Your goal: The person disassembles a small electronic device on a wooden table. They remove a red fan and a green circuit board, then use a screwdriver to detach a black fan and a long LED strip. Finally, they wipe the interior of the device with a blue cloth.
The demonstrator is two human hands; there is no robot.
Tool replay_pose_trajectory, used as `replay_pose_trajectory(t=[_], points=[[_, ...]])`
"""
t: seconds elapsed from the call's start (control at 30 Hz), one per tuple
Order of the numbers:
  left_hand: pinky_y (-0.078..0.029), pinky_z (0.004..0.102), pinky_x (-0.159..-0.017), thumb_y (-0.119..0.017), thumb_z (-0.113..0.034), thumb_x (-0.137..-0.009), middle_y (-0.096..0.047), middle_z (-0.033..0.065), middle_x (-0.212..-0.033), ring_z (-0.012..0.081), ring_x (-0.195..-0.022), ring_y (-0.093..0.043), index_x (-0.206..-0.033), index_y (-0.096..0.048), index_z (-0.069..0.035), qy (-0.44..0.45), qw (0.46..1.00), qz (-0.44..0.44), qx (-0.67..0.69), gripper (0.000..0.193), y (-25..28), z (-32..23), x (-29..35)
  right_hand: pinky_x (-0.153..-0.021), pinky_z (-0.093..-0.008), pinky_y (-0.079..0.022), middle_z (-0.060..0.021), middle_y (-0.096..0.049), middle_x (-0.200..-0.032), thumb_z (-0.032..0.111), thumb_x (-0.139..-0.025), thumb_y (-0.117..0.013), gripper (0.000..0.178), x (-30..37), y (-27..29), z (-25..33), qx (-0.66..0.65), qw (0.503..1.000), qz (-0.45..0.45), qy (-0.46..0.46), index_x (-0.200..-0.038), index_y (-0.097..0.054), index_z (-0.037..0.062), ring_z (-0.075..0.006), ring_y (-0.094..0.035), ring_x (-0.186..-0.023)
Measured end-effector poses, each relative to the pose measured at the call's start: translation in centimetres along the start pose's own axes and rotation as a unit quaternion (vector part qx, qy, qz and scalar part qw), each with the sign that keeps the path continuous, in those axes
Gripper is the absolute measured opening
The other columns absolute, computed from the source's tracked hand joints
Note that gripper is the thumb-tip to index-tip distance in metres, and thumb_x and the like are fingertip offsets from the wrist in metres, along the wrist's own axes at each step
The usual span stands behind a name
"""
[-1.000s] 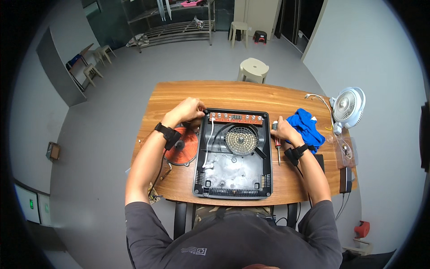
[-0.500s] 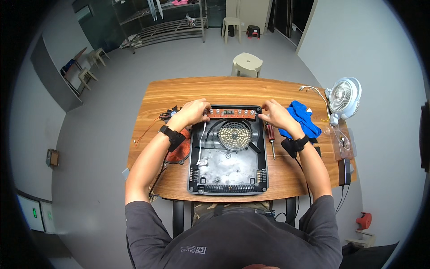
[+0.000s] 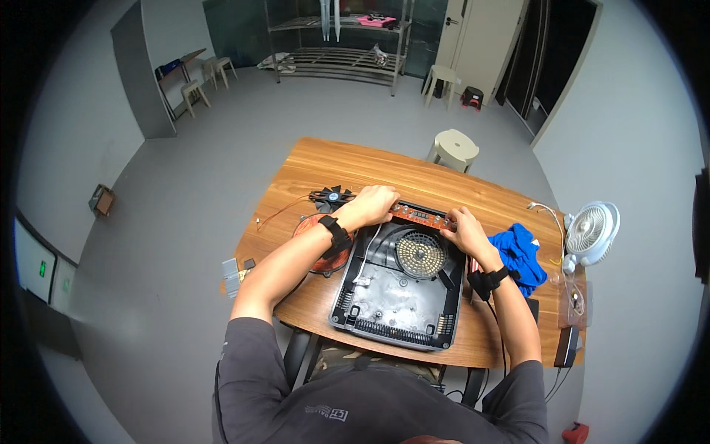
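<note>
An open black plastic housing [image 3: 392,305], like an induction cooker's base, lies on the table in front of me. Along its far edge sits a narrow orange circuit board [image 3: 419,215] with a small display and buttons. My left hand [image 3: 372,205] has its fingers closed around the board's left end. At the other end, my right hand [image 3: 466,231] pinches the board; its fingertips are partly hidden. Inside the housing are a round vent grille [image 3: 421,256] and a white cable [image 3: 369,255] running down from the left end. A screwdriver [image 3: 473,265] lies mostly hidden beneath my right wrist.
A reddish coil [image 3: 309,225] and a black fan [image 3: 333,198] with wires lie left of the housing. A finned metal heat sink [image 3: 232,277] rests at the table's left edge. On the right are a blue cloth [image 3: 523,259] and a white desk fan [image 3: 593,233].
My view has turned, so the table appears slanted and shifted right. Both hands stay at the board's ends, and my right hand's fingers have closed onto its right end.
</note>
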State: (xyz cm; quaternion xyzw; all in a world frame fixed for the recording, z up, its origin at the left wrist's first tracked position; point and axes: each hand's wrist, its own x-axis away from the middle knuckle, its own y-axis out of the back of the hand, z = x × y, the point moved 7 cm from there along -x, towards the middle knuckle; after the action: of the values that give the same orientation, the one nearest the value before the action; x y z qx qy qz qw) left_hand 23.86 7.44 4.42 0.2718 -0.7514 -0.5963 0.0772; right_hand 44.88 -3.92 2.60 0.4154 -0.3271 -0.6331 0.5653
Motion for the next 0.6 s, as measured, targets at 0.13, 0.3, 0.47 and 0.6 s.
replay_pose_trajectory(t=[0.13, 0.3, 0.47, 0.6], points=[[-0.056, 0.0453, -0.079, -0.073, -0.008, -0.075, -0.07, 0.0141, -0.097, 0.0369, -0.093, -0.068, -0.091, -0.067, -0.003, -0.022, 0.999, -0.035, 0.028, 0.017, 2.4, 0.2, 0.1, -0.082, -0.0464, -0.054, -0.0184, -0.061, -0.105, 0.019, -0.083, -0.081, 0.036, -0.9, 1.3, 1.3, 0.009, 0.999, -0.025, 0.02, -0.109, -0.063, 0.0011, -0.0373, -0.066, -0.095], [-0.057, 0.0436, -0.081, -0.078, -0.01, -0.073, -0.071, 0.0148, -0.095, 0.0349, -0.092, -0.07, -0.09, -0.071, -0.003, -0.037, 0.999, -0.019, -0.008, 0.02, 6.6, 1.2, 0.1, -0.081, -0.0441, -0.053, -0.0183, -0.06, -0.102, 0.018, -0.083, -0.082, 0.034, -2.6, 3.7, 3.9, -0.014, 0.997, -0.056, 0.055, -0.107, -0.063, 0.0008, -0.0354, -0.064, -0.093], [-0.057, 0.0421, -0.081, -0.077, -0.006, -0.075, -0.069, 0.0143, -0.093, 0.0346, -0.09, -0.069, -0.093, -0.069, 0.001, -0.017, 0.998, -0.052, -0.033, 0.021, 11.9, 4.7, 2.1, -0.083, -0.0409, -0.054, -0.0183, -0.06, -0.11, 0.018, -0.089, -0.077, 0.038, -4.3, 5.1, 9.0, -0.111, 0.988, -0.056, 0.093, -0.117, -0.061, -0.0023, -0.0291, -0.067, -0.087], [-0.056, 0.0424, -0.082, -0.075, -0.004, -0.074, -0.068, 0.0154, -0.095, 0.0355, -0.09, -0.068, -0.093, -0.068, 0.001, 0.01, 0.997, -0.063, -0.04, 0.021, 12.6, 9.8, 3.9, -0.082, -0.0392, -0.054, -0.0186, -0.06, -0.112, 0.02, -0.092, -0.073, 0.045, -2.1, 4.2, 8.1, -0.152, 0.979, -0.084, 0.111, -0.127, -0.057, -0.0029, -0.0271, -0.067, -0.087]])
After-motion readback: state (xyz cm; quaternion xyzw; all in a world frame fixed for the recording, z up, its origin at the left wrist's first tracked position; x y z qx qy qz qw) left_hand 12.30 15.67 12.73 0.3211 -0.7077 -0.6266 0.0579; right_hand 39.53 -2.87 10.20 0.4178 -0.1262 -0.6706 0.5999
